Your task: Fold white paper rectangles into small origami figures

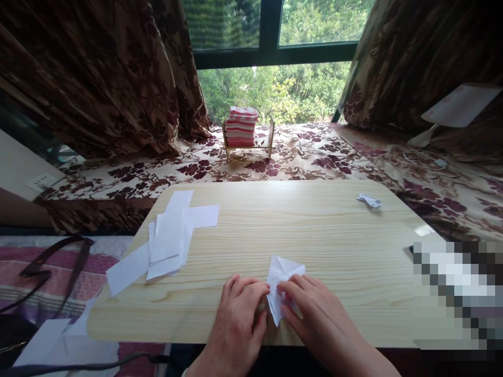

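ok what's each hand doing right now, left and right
Left hand: fingers curled, pressing on the left edge of the folded white paper.
Right hand: fingers down on the same paper, pinning it to the wooden table.

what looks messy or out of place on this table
The stack of paper sheets at the left is fanned out askew, one strip hanging over the table edge. A small folded paper piece lies alone at the far right.

The single head camera looks forward and down from above the near edge of the bench (314,230), close over the hands (275,314), facing the window (271,52) beyond.
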`<action>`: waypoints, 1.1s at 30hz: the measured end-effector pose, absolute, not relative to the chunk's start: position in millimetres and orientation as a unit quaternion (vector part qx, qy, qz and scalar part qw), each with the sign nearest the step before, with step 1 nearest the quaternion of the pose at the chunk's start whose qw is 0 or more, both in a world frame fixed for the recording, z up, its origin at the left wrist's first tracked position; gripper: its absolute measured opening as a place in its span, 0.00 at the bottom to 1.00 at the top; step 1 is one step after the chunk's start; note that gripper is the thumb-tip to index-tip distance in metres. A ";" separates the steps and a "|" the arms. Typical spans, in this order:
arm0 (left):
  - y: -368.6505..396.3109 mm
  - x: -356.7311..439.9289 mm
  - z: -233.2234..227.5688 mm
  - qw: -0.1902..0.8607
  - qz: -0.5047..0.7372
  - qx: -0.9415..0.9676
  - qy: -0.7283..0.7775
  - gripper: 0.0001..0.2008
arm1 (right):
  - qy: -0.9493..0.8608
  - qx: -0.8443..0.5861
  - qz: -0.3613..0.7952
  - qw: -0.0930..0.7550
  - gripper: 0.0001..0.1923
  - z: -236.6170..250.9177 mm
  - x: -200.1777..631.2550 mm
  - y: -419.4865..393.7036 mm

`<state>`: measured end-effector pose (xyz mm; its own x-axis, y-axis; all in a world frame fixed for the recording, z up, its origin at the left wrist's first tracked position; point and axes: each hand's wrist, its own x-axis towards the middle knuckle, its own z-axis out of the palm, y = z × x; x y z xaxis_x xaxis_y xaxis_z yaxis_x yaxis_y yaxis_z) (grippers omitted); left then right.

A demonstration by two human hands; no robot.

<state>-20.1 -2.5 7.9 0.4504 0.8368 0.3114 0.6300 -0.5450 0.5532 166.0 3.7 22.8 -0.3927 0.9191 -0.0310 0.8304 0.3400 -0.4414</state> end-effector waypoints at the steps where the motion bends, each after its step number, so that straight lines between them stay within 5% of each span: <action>1: -2.7 -20.1 7.3 0.181 0.285 0.831 0.441 0.22 | -0.810 -0.541 0.199 0.108 0.08 23.3 165.9 4.2; 23: -2.6 -17.4 12.3 0.189 0.297 0.832 0.430 0.21 | -0.833 -0.513 0.169 0.119 0.06 17.8 169.4 8.4; 33: 0.5 -12.5 13.1 0.157 0.317 0.829 0.433 0.10 | -0.835 -0.492 0.215 0.122 0.07 29.8 170.8 15.0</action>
